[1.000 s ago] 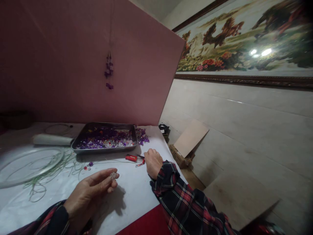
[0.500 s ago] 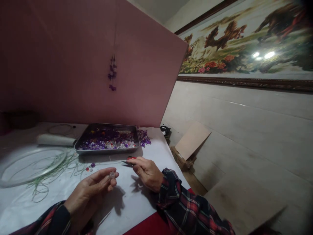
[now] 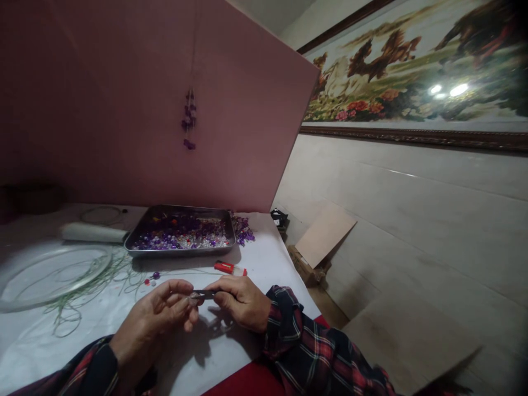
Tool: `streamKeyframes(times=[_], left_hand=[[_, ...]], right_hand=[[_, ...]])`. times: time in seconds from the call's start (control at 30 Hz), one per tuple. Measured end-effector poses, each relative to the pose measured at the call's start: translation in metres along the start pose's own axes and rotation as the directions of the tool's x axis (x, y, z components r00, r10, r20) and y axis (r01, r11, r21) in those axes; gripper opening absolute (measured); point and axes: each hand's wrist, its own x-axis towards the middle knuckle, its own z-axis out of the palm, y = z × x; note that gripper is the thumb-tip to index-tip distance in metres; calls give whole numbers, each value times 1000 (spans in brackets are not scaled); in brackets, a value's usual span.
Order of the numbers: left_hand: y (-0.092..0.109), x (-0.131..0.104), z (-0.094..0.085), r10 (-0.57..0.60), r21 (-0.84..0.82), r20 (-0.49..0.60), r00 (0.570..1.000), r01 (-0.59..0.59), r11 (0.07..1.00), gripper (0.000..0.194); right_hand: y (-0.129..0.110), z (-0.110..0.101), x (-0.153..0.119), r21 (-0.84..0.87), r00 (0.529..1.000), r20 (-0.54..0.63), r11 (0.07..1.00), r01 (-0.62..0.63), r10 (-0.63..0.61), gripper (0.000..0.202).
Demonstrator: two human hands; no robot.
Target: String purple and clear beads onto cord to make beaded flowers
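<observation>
Clear piece: small, pinched at the fingertips (image 3: pixel 190 289) of the left hand (image 3: pixel 144 322), mostly hidden by them; its long axis cannot be told.
Dark tool: slender, its long axis (image 3: pixel 205 294) running nearly level across the view between the hands, tip leftward at the clear piece; whether they touch is unclear.
Right hand: (image 3: pixel 245 302) closed around the tool's other end, to the right of the clear piece.
Nearer hand: the left, which holds the clear piece; the right reaches it only through the tool.
Red item: (image 3: pixel 224 267) on the surface (image 3: pixel 270 250), just beyond the right hand.
Loose beads: (image 3: pixel 155 275) just beyond the left hand.
Tray: (image 3: pixel 181 254) farther out, holding many beads.
Green cord: (image 3: pixel 68 311) in loose loops, left of the left hand.
</observation>
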Motion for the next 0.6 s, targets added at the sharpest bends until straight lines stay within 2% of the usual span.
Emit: streamKeyframes(times=[0.6], left_hand=[[-3, 0, 0, -40, 43, 37, 999, 38, 998, 29]], right_hand=[[-10, 5, -2, -1, 1000, -23, 1000, -3, 2, 33]])
